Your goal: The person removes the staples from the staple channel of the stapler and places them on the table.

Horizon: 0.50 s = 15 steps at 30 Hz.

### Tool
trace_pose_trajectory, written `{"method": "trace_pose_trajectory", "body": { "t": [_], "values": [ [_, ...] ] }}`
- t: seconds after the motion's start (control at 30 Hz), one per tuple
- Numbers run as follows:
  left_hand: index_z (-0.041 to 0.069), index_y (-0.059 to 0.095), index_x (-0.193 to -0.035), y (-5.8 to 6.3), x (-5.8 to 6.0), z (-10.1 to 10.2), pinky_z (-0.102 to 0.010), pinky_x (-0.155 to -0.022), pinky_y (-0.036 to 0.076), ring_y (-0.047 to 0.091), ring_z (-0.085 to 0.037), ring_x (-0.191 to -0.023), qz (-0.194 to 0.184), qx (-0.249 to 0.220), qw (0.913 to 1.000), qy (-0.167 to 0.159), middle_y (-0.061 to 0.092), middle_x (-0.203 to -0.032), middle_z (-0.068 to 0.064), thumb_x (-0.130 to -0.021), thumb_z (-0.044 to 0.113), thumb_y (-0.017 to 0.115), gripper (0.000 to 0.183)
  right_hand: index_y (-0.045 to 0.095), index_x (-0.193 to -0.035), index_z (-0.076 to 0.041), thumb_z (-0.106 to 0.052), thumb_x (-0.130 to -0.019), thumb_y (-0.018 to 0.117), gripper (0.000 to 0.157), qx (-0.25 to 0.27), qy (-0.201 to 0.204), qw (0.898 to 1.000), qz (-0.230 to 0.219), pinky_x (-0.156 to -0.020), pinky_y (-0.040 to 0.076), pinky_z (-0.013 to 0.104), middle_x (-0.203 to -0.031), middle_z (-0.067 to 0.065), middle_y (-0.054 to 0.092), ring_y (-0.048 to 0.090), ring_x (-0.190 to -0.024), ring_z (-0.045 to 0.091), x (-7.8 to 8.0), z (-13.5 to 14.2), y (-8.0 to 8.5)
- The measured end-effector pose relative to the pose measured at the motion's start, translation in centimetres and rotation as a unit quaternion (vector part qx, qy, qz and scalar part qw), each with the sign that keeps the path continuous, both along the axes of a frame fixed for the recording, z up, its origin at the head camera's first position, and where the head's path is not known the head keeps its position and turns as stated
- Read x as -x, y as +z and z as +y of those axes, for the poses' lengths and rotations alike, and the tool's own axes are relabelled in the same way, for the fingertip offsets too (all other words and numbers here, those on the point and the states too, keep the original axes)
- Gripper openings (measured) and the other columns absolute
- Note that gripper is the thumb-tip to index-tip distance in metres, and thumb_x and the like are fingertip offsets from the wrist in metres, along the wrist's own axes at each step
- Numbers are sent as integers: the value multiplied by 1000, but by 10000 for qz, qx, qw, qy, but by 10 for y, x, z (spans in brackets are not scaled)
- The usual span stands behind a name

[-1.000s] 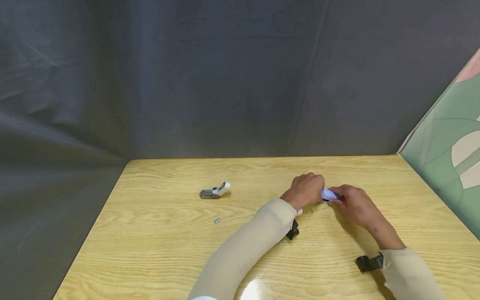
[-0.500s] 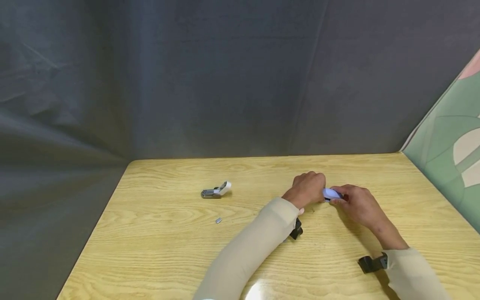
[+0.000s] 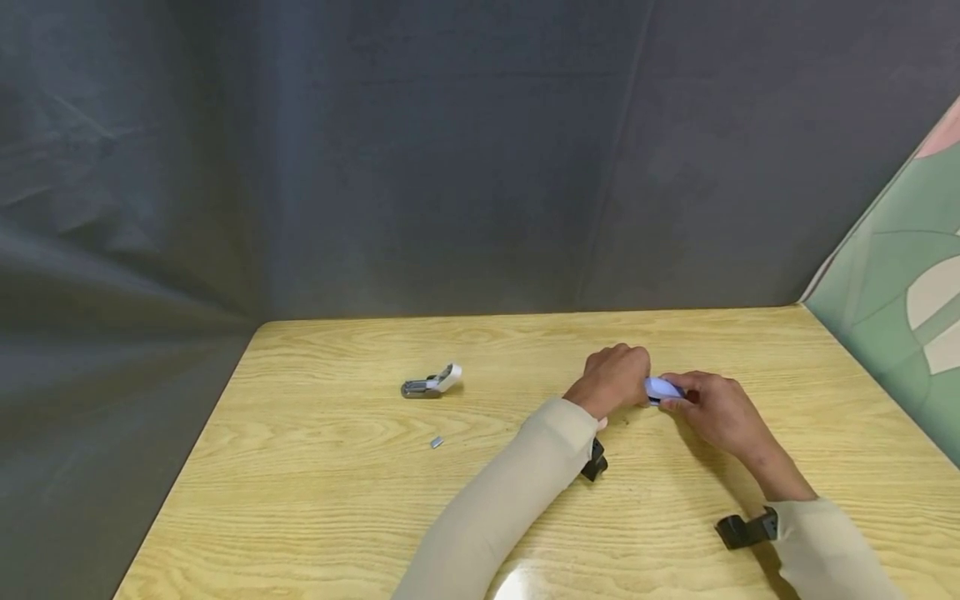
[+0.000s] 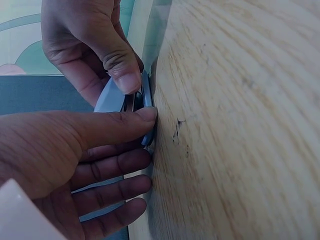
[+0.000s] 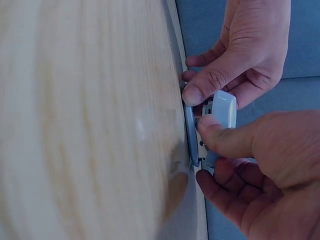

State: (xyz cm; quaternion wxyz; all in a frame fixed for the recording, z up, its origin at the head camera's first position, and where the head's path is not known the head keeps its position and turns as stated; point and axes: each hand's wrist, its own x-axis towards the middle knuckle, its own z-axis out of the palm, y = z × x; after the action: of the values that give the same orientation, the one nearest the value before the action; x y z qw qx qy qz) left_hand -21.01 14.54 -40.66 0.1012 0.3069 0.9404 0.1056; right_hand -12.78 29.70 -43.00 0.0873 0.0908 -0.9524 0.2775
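Both hands hold a small light-blue stapler (image 3: 663,388) low over the right half of the table. My left hand (image 3: 611,379) pinches one end, its thumb against the thin base (image 4: 147,135) in the left wrist view and its lower fingers spread. My right hand (image 3: 716,412) grips the other end; in the right wrist view its thumb presses the body beside the pale top cover (image 5: 225,110). A gap with metal parts shows between cover and base. Fingers hide much of the stapler.
A second stapler (image 3: 431,384), grey with a white top, lies hinged open left of the hands. Nearer the front lies a small silver staple strip (image 3: 437,442). Dark marks (image 4: 177,131) show on the wooden table (image 3: 315,500). A dark curtain (image 3: 450,167) stands behind.
Almost nothing differs. The whole view shifts slightly, while both hands keep their hold on the blue stapler in the same place.
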Motion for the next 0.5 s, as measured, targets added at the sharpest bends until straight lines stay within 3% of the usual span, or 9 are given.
{"method": "trace_pose_trajectory", "body": {
  "t": [0.23,0.5],
  "values": [
    [24,72,-78,0,0,0,-26,-58,44,48,-8,-63,-84,66,9999,-24,60,-69,9,-88,31,86,18,66,-124,13,-5,-92,77,38,193,-112,9995,-211,-60,45,28,-102,22,72,57,-74,19,-2,4,3],
    [24,72,-77,1,-1,0,-27,-60,44,51,-8,-64,-111,63,9999,29,59,-70,10,-88,32,85,19,67,-123,12,-5,-94,75,34,225,113,9993,-292,-59,48,28,-98,17,72,66,-80,23,-1,6,5]
  ]
}}
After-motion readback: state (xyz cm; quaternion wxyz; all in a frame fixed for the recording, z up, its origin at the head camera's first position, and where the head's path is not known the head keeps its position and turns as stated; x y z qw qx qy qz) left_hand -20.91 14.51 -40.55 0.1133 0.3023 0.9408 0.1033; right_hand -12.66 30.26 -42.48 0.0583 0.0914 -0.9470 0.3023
